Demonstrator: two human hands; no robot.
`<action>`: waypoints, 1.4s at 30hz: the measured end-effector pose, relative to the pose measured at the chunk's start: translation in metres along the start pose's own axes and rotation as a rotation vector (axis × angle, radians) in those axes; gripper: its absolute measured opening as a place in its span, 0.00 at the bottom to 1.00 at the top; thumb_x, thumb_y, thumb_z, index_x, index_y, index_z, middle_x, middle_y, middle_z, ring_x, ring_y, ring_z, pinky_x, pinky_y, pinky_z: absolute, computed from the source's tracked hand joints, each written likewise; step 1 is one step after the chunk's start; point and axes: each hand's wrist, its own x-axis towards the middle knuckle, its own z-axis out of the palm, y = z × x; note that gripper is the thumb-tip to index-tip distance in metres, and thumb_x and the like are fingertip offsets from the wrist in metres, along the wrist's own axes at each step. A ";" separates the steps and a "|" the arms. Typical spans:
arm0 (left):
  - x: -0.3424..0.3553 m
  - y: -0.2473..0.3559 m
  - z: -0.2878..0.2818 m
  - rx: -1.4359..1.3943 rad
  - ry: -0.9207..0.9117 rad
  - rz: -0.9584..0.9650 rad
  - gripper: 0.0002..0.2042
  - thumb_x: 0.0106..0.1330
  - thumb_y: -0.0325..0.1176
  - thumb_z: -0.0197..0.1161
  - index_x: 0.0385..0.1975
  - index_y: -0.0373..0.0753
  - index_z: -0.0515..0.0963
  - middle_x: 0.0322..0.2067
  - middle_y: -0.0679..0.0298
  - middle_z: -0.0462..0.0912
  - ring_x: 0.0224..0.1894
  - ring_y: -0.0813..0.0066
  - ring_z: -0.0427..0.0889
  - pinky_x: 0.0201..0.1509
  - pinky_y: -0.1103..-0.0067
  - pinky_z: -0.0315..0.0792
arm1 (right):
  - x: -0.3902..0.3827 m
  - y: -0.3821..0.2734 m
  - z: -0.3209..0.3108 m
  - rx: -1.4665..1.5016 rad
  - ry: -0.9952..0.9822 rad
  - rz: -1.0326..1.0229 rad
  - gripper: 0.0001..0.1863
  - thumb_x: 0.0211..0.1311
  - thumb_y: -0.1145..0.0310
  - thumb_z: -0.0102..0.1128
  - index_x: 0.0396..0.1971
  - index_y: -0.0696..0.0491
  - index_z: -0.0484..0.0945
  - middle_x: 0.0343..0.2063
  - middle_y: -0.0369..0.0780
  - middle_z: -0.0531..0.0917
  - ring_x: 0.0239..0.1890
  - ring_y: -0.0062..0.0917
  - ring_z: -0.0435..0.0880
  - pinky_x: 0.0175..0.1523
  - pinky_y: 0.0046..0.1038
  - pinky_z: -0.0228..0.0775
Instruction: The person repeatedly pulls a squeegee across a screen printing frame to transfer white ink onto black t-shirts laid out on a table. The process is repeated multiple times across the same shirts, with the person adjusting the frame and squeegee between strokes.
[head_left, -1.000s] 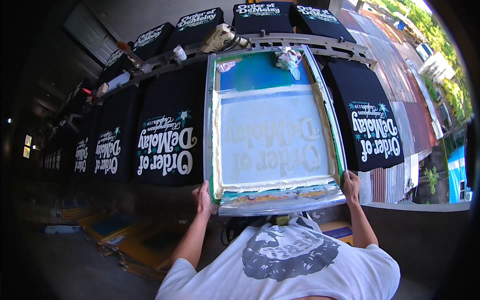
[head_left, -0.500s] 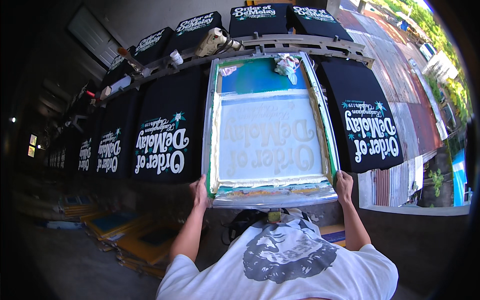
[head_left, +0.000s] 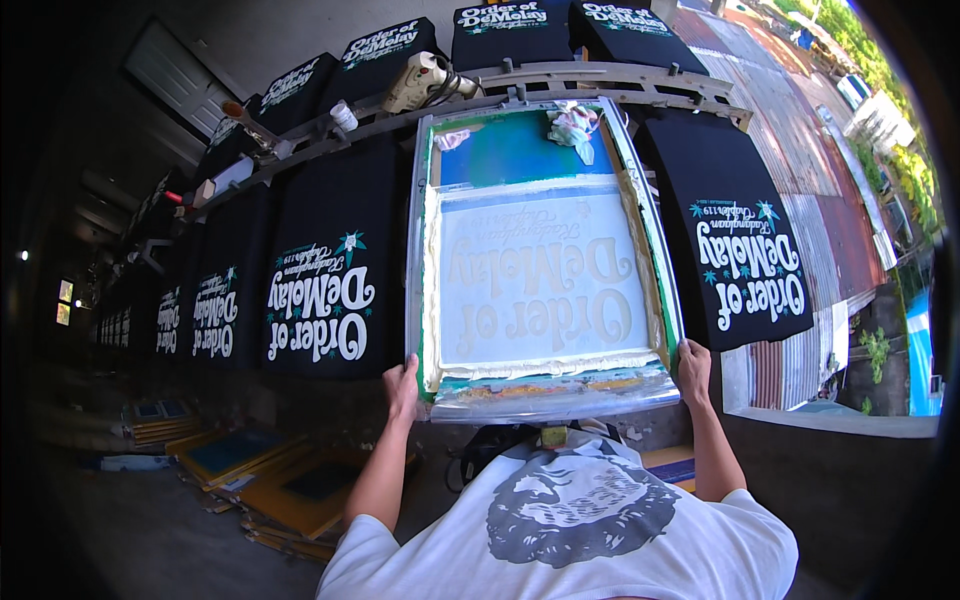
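Note:
A screen-printing frame with a metal border lies in front of me, above the row of shirt boards. My left hand grips its near left corner, and my right hand grips the near right corner. Thick white ink lines the inner edges of the mesh, where mirrored lettering shows faintly. Toward the far end the mesh is blue and green, with a crumpled rag at the right and a smaller pink-white rag at the left. What lies under the frame is hidden.
Black printed shirts on boards stand at both sides and beyond a metal rail. On the rail sit a heat gun and a white container. Spare screens are stacked low left. Corrugated roofing lies outside, at right.
Both hands keep their hold on the frame. The view has shifted slightly, and the frame's near end sits a little lower in the picture.

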 end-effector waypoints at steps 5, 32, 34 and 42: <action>0.007 -0.017 0.005 0.102 0.019 0.101 0.29 0.73 0.48 0.64 0.15 0.29 0.73 0.13 0.67 0.67 0.23 0.82 0.62 0.25 0.69 0.59 | 0.003 0.008 0.007 -0.029 -0.037 -0.006 0.20 0.76 0.62 0.50 0.37 0.66 0.82 0.21 0.43 0.81 0.27 0.22 0.77 0.37 0.33 0.70; -0.073 0.049 0.004 0.516 -0.217 1.198 0.12 0.45 0.18 0.65 0.31 0.36 0.80 0.35 0.62 0.83 0.40 0.60 0.83 0.49 0.65 0.71 | -0.069 -0.064 0.016 -0.679 -0.152 -0.954 0.24 0.34 0.76 0.69 0.40 0.54 0.81 0.44 0.41 0.86 0.49 0.37 0.86 0.56 0.38 0.77; -0.060 0.051 0.012 0.492 -0.162 1.194 0.10 0.45 0.18 0.65 0.28 0.37 0.79 0.32 0.63 0.83 0.38 0.62 0.82 0.47 0.66 0.70 | -0.053 -0.072 0.025 -0.661 -0.101 -0.978 0.20 0.36 0.77 0.67 0.37 0.54 0.82 0.40 0.40 0.88 0.45 0.35 0.88 0.52 0.36 0.79; 0.084 0.095 0.074 0.446 0.008 1.311 0.09 0.44 0.17 0.63 0.25 0.38 0.78 0.29 0.62 0.81 0.35 0.62 0.82 0.46 0.64 0.67 | 0.075 -0.117 0.090 -0.644 0.073 -1.080 0.08 0.44 0.77 0.65 0.27 0.50 0.80 0.29 0.38 0.86 0.35 0.32 0.88 0.40 0.33 0.80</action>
